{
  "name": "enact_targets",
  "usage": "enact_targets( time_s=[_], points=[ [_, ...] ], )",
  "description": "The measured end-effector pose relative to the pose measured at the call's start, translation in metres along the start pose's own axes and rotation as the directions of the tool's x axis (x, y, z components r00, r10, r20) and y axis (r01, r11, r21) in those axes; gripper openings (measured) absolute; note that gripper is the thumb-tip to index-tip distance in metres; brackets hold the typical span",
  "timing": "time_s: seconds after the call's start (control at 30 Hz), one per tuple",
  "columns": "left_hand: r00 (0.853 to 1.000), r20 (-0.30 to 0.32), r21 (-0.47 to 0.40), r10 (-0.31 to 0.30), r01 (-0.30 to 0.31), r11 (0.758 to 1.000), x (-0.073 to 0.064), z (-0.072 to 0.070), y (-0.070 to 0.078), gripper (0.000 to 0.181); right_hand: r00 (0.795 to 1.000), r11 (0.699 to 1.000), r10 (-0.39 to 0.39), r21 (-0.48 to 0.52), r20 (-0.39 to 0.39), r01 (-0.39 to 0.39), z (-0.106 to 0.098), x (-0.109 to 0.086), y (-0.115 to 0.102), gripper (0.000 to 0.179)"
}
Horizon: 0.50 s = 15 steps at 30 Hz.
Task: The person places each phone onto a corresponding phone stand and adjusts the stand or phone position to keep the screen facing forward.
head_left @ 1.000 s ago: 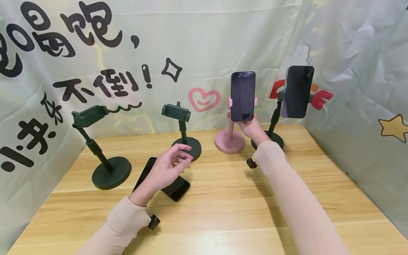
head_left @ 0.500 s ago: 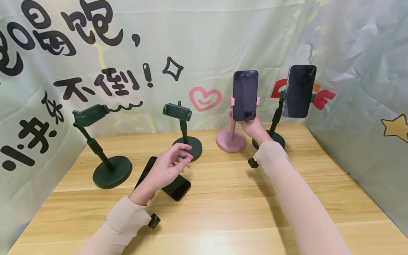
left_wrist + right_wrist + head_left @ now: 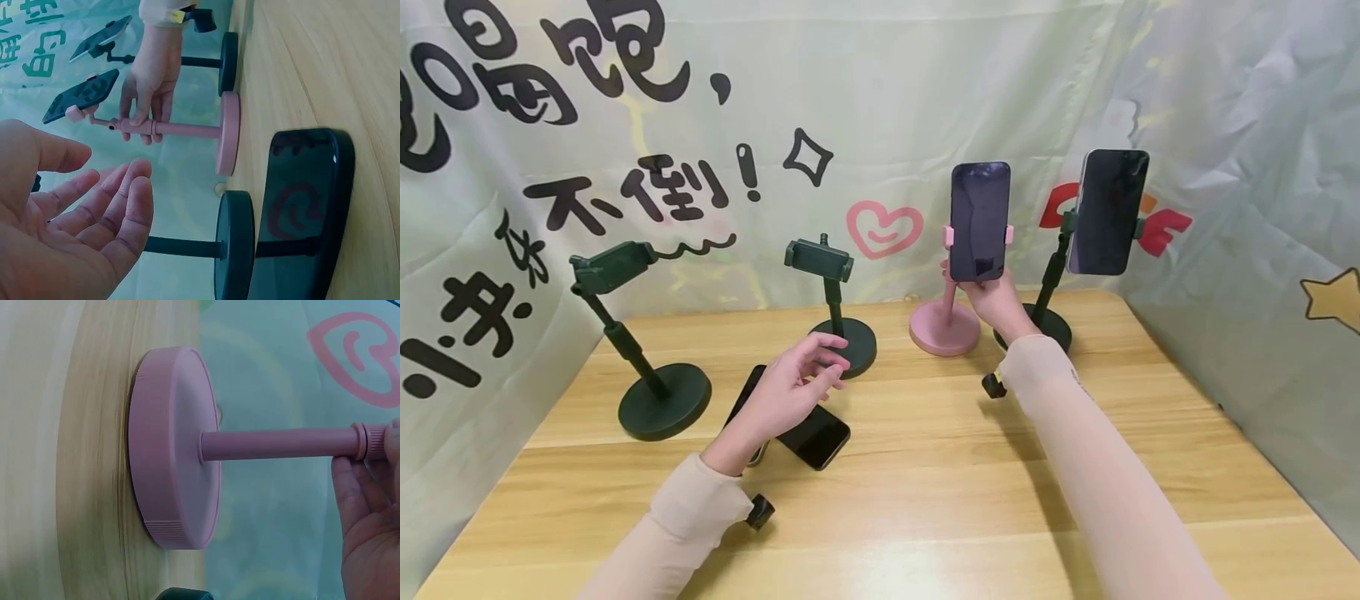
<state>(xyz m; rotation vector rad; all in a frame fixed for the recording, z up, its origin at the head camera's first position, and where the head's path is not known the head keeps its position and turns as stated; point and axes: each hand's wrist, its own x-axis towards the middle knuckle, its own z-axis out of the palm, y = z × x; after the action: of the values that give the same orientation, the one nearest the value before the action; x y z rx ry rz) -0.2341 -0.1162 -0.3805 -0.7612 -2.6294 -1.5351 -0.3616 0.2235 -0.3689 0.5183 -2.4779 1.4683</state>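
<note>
My right hand [image 3: 1000, 307] grips the upper pole of the pink phone stand [image 3: 942, 332]. In the right wrist view, the fingers wrap the ribbed collar [image 3: 375, 441] on that pole, and the round base rests on the table. A dark phone [image 3: 980, 221] sits upright in the pink clamp. Holding nothing, my left hand [image 3: 786, 387] hovers palm inward with loosely bent fingers over two phones. One black phone [image 3: 816, 436] lies to its right on the table; the other phone [image 3: 745, 392] is partly hidden under the hand and wrist.
Behind the left hand stands a dark green phone stand [image 3: 820, 260] with a bare clamp. Another green stand [image 3: 668, 404] leans at the left. At the right, a third green stand [image 3: 1052, 275] holds a phone [image 3: 1108, 212]. A printed cloth [image 3: 880, 100] hangs behind the table.
My left hand has shifted slightly left, uncovering the lower edge of the phone beneath it. The right hand keeps its grip on the pink stand, and the view has tilted a little.
</note>
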Motion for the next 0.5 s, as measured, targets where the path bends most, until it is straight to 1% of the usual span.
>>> enact_targets(
  time_s=[0.1,0.27,0.33,0.4,0.5],
  points=[
    [1.000,-0.003,0.015,0.001,-0.001,1.000,0.001,-0.003,-0.003,0.031,1.000,0.999,-0.013,-0.032,-0.022,0.012,0.002,0.004,0.011,0.039],
    [1.000,-0.015,0.042,-0.019,0.020,0.999,0.003,-0.009,-0.007,0.034,0.997,0.999,-0.002,-0.035,-0.075,-0.001,0.006,0.002,0.011,0.032],
    [0.999,-0.019,0.058,-0.027,0.028,0.998,0.003,-0.011,-0.008,0.034,0.995,0.998,-0.006,-0.059,-0.099,0.000,0.008,0.001,0.010,0.029],
    [0.999,-0.023,0.067,-0.033,0.035,0.997,0.004,-0.012,-0.010,0.033,0.994,0.995,-0.016,-0.100,-0.112,0.005,0.010,0.000,0.007,0.031],
    [0.999,-0.021,0.065,-0.035,0.036,0.997,0.005,-0.015,-0.012,0.032,0.992,0.980,-0.054,-0.196,-0.118,0.030,0.012,-0.002,0.003,0.036]
  ],
)
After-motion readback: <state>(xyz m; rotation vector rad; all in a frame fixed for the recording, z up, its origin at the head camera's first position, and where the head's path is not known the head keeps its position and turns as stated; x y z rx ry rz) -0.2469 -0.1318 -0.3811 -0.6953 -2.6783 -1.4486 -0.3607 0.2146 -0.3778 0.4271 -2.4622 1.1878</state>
